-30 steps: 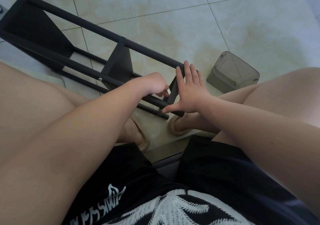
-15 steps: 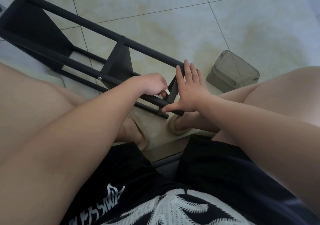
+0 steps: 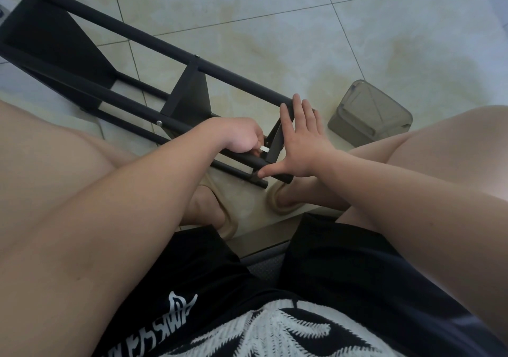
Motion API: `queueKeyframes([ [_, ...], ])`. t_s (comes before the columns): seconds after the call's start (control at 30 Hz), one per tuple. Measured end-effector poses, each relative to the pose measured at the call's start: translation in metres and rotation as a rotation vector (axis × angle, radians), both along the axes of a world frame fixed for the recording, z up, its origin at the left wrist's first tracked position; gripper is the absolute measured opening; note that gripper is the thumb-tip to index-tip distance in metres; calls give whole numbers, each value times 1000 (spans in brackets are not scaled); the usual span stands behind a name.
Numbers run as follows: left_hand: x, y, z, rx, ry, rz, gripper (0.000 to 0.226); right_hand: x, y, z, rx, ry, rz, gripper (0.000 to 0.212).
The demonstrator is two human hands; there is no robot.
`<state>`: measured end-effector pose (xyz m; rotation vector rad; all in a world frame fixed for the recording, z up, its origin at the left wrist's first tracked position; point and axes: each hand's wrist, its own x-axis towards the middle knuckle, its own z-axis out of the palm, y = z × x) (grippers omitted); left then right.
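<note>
Pale floor tiles with thin dark joints lie under a seated person, seen from above. Nearest the camera are a black-and-white patterned shirt and black shorts, with a strip of grey seat showing between the thighs. Below the knees both feet wear tan slippers set on the tiles. Just past them the near end of a black metal frame lies on its side on the floor, its tubes running away toward the upper left. The left hand reaches in over the near tube, its fingers curled under and pinching a small silver piece right beside the end panel; what the piece is cannot be told. The right hand lies flat against the other face of that panel, fingers straight and close together, pointing away from the body, with the thumb spread wide and pressing on the tube end. Farther along the frame a second dark panel stands between the tubes, with a bright screw head on the tube beside it, and a larger panel closes the far end. To the right of the right hand, near the frame but apart from it, a smoky clear box sits on the tiles.
</note>
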<state>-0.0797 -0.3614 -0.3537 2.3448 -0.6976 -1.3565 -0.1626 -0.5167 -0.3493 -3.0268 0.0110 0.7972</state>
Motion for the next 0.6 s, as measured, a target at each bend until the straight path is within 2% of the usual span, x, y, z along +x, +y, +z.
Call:
queueKeyframes([
  [0.1, 2, 0, 0, 13, -19, -49, 25, 0, 1, -1, 2, 1, -1, 161],
  [0.33, 3, 1, 1, 56, -33, -148, 13, -1, 2, -1, 2, -3, -4, 161],
  [0.6, 6, 3, 0, -59, -149, 9, 14, 2, -1, -1, 8, 17, -7, 161],
])
